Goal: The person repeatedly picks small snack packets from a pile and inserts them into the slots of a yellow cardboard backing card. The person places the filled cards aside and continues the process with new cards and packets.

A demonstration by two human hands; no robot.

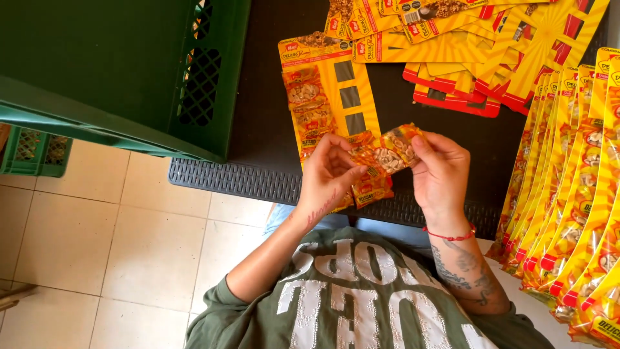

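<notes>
Item: small snack packet (395,148), pinched between left hand (326,174) and right hand (440,169), both closed on it, above yellow display card (330,97) on counter (271,116). Step: mounting packets; next calls for aligning it with a vacant card slot.

Left hand (329,174): pinching the small snack packet (392,150) from its left end.
Right hand (441,173): gripping the packet's right end.
Display card (329,90): flat on black table (271,129), near its front edge.
Green crate (123,71): at table's left corner.

A small packing workshop: stacks of yellow display cards (568,194) at right, green plastic crates (116,71) upper left, tiled floor (97,258).
</notes>
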